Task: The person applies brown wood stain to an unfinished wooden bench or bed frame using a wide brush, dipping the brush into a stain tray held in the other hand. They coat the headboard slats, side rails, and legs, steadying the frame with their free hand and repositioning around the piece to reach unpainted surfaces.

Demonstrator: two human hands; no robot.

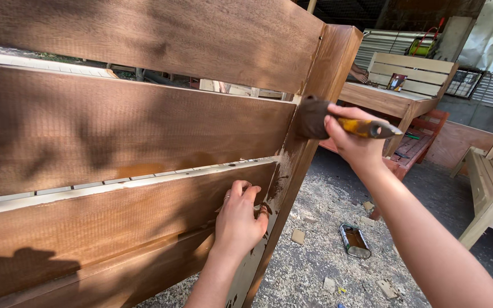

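- Leftmost, left hand is bracing on a stained slat, fingers curled loosely, holding nothing, just left of the post.
- Right hand is gripping a brush; long axis lying level, bristles touching the post.
- Right of the post, a small can is lying tipped on sawdust; contents unclear.

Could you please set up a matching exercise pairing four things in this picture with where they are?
Things:
1. paintbrush
2. left hand
3. metal can
4. unstained bench

Places:
A. lying on the sawdust-strewn ground
B. resting on a lower stained slat
C. in the background, upper right
D. in the right hand, bristles against the upright post

Pairs: 1-D, 2-B, 3-A, 4-C
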